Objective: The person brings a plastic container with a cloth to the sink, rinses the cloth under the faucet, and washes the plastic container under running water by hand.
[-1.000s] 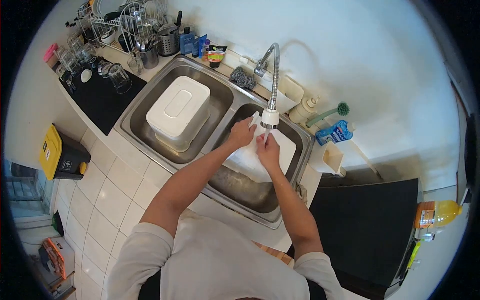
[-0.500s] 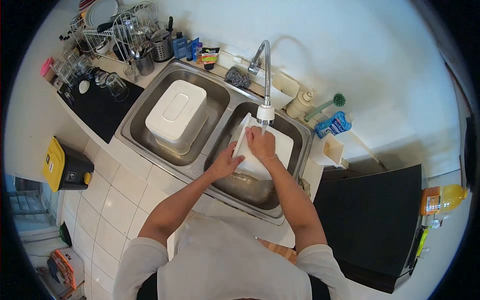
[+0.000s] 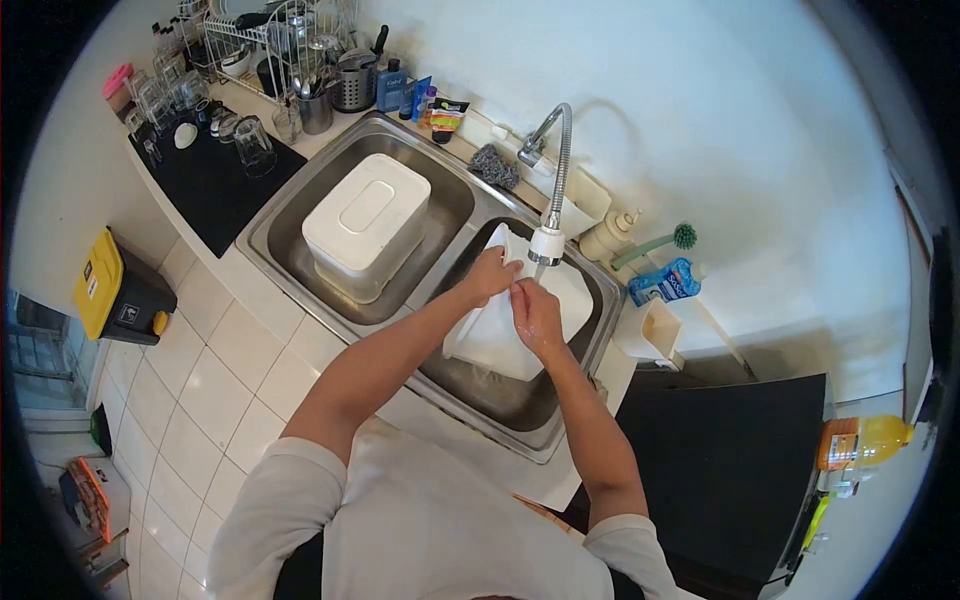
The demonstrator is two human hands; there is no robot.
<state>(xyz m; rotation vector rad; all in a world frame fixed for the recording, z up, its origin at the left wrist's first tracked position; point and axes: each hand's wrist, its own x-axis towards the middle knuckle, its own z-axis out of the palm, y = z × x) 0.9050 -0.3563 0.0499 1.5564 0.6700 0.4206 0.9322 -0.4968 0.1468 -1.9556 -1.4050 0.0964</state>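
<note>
Fingers (image 3: 508, 270) of the left hand (image 3: 487, 277) are curled together over the upper part of a white container (image 3: 492, 335), which is held tilted in the right basin (image 3: 492, 398) of a double sink. The right hand (image 3: 537, 312) is placed just beside, its fingers bunched against the same white surface (what is pinched between them, if anything, cannot be told). Just above the right hand, a thin stream of water is let down from the white head of the faucet (image 3: 547, 243). The left basin (image 3: 440, 215) is largely taken up by an off-white box (image 3: 366, 215), its raised oblong outline turned upward. Behind the sink, a grey scrubber (image 3: 493, 167) is set on the ledge; farther right, a beige dispenser (image 3: 606, 238), a green brush (image 3: 685, 237) and a blue bottle (image 3: 665, 283) are grouped. Beyond the left basin, a black mat (image 3: 220, 195) is spread on the counter, with a glass mug (image 3: 255, 158) laid on it, and a wire rack (image 3: 265, 40) is stacked with dishes.
</note>
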